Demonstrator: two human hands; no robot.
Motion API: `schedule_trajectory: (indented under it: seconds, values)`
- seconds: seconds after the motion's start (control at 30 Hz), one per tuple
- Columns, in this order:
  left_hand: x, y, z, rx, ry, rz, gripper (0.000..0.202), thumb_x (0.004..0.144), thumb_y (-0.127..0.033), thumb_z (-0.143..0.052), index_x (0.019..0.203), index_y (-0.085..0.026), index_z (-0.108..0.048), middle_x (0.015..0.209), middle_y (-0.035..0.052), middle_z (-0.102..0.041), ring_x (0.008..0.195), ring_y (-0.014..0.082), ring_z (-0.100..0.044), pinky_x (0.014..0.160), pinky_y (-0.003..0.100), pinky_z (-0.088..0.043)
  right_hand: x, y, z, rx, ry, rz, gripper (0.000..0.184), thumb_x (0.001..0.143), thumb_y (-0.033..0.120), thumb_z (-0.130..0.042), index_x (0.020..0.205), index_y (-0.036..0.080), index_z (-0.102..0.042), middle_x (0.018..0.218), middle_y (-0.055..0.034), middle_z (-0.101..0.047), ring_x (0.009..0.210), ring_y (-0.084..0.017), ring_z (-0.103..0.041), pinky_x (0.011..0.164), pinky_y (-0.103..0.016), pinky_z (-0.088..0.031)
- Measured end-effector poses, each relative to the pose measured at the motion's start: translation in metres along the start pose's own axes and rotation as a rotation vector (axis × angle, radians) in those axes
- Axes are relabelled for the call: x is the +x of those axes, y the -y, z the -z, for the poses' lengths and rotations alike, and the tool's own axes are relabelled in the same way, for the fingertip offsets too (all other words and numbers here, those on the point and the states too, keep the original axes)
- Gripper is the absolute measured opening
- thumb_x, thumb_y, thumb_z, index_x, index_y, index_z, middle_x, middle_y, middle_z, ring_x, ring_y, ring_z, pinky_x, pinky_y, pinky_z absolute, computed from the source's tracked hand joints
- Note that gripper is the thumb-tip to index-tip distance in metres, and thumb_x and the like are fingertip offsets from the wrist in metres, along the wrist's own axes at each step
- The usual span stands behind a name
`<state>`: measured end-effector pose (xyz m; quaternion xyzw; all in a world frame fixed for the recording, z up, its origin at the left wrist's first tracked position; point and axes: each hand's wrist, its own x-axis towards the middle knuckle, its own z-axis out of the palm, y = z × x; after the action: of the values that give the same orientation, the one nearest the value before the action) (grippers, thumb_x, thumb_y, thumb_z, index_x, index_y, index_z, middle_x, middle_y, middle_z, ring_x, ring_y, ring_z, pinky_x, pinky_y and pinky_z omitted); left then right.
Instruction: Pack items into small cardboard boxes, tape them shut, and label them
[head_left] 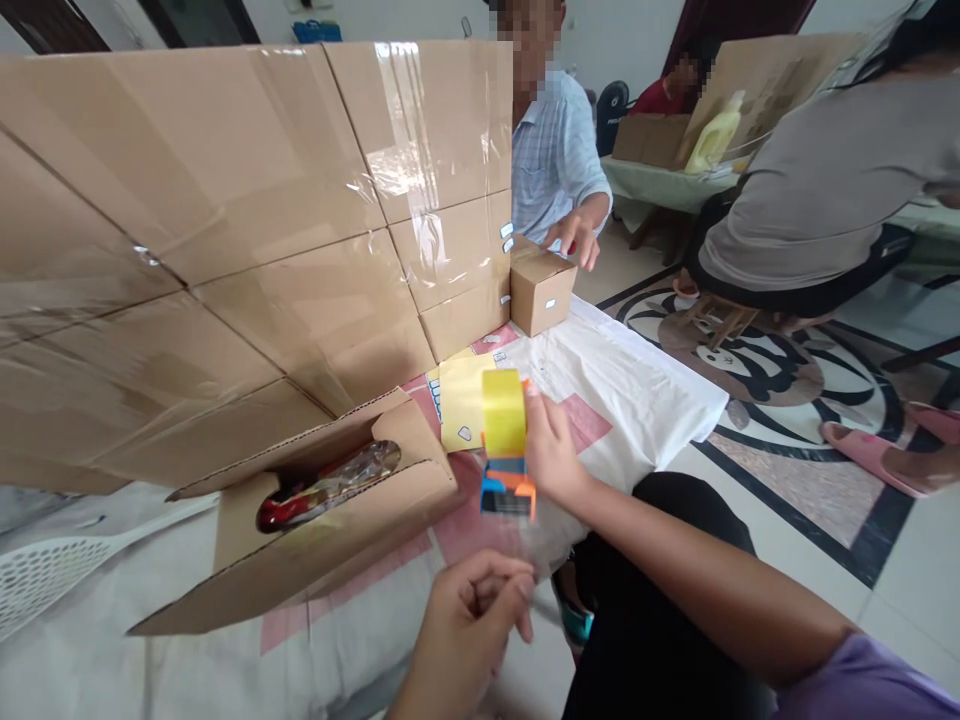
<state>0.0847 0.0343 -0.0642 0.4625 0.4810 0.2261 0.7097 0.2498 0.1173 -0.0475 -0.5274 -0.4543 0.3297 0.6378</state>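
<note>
My right hand (pixel 553 440) grips a tape dispenser (pixel 508 480) with orange and blue parts and a thick yellowish roll of tape (pixel 504 412). Below it, my left hand (pixel 480 615) is closed, thumb against the fingers. A faint, blurred clear strip stretches from the dispenser to these fingers. Left of both hands, an open cardboard box (pixel 360 530) lies on the cloth-covered table, its flaps spread. Inside it sits a red item in clear wrapping (pixel 322 485), partly hidden by the cardboard.
A tall wall of taped cardboard boxes (pixel 300 200) borders the table's far side. A small box (pixel 541 290) stands at its right end, near another person's hand (pixel 577 235). A white perforated plastic item (pixel 56 575) lies at left. A seated person (pixel 817 190) is at right.
</note>
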Motion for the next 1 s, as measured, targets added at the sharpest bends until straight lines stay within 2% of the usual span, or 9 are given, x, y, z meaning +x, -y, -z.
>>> schedule_trajectory:
  seconds: [0.1,0.17,0.33,0.47,0.57,0.7,0.8,0.9,1.0]
  values:
    - [0.003,0.01,-0.005,0.032,0.037,0.019,0.054,0.076,-0.066,-0.074,0.084,-0.013,-0.07,0.054,-0.0011,-0.061,0.037,0.003,-0.03,0.039,0.019,-0.021,0.015,0.003,0.009,-0.006,-0.106,-0.034,0.049,0.101,0.061,-0.044,0.068,0.025,-0.04,0.067,0.0014,-0.044,0.062,-0.016,-0.04,0.061,-0.03,-0.038]
    - [0.007,0.016,-0.007,0.043,0.055,0.015,0.054,0.075,-0.067,-0.073,0.083,-0.014,-0.07,0.053,-0.0017,-0.06,0.036,0.0033,-0.029,0.038,0.019,-0.021,0.019,0.003,0.013,-0.023,-0.124,-0.055,0.05,0.099,0.064,-0.044,0.069,0.024,-0.043,0.068,0.0009,-0.046,0.064,-0.016,-0.042,0.063,-0.03,-0.039]
    - [0.007,0.013,-0.006,0.055,0.058,0.027,0.053,0.075,-0.066,-0.073,0.084,-0.014,-0.07,0.053,-0.0019,-0.061,0.036,0.0034,-0.028,0.038,0.019,-0.021,0.019,0.001,0.02,-0.09,-0.003,-0.017,0.054,0.098,0.069,-0.039,0.074,0.022,-0.048,0.073,-0.0006,-0.052,0.068,-0.016,-0.048,0.064,-0.03,-0.04]
    - [-0.002,-0.001,0.001,0.08,0.053,0.045,0.05,0.076,-0.063,-0.075,0.087,-0.014,-0.072,0.054,-0.0018,-0.062,0.038,0.0034,-0.029,0.04,0.019,-0.022,0.021,0.004,0.027,-0.226,0.047,0.079,0.048,0.092,0.067,-0.055,0.079,0.02,-0.053,0.071,0.0006,-0.053,0.064,-0.014,-0.044,0.059,-0.028,-0.036]
    - [0.0,-0.001,0.005,0.113,0.065,0.037,0.051,0.076,-0.064,-0.074,0.087,-0.015,-0.073,0.054,-0.0012,-0.062,0.037,0.0037,-0.029,0.04,0.019,-0.023,0.022,0.008,0.029,-0.195,0.064,0.092,0.044,0.089,0.063,-0.062,0.085,0.019,-0.057,0.075,-0.0006,-0.059,0.065,-0.015,-0.05,0.059,-0.028,-0.039]
    - [0.011,0.018,0.005,0.135,0.072,-0.008,0.053,0.079,-0.066,-0.07,0.091,-0.014,-0.073,0.056,0.0,-0.063,0.038,0.0048,-0.031,0.04,0.02,-0.022,0.018,0.013,0.024,0.034,0.074,-0.042,0.043,0.091,0.062,-0.061,0.091,0.019,-0.061,0.083,-0.0035,-0.065,0.074,-0.019,-0.06,0.064,-0.03,-0.047]
    - [0.018,0.03,0.004,0.163,0.034,-0.079,0.046,0.085,-0.061,-0.066,0.089,-0.015,-0.072,0.059,0.0004,-0.064,0.042,0.0065,-0.037,0.043,0.02,-0.027,0.014,0.017,0.02,0.196,0.066,-0.148,0.041,0.091,0.062,-0.059,0.089,0.021,-0.062,0.083,-0.0039,-0.067,0.079,-0.022,-0.065,0.068,-0.032,-0.051]
    - [0.021,0.03,0.006,0.244,-0.002,-0.17,0.036,0.093,-0.05,-0.061,0.086,-0.016,-0.071,0.066,0.002,-0.066,0.054,0.0107,-0.052,0.053,0.021,-0.038,0.009,0.016,0.016,0.28,0.018,-0.256,0.042,0.088,0.065,-0.061,0.083,0.023,-0.06,0.075,-0.0032,-0.066,0.078,-0.025,-0.067,0.066,-0.034,-0.053]
    - [0.022,0.024,0.011,0.399,-0.034,-0.279,0.031,0.096,-0.041,-0.057,0.084,-0.017,-0.072,0.071,0.0032,-0.07,0.066,0.0145,-0.062,0.062,0.022,-0.045,0.004,0.016,0.007,0.368,-0.004,-0.437,0.044,0.087,0.067,-0.06,0.082,0.023,-0.061,0.067,-0.0037,-0.064,0.071,-0.027,-0.067,0.058,-0.037,-0.053]
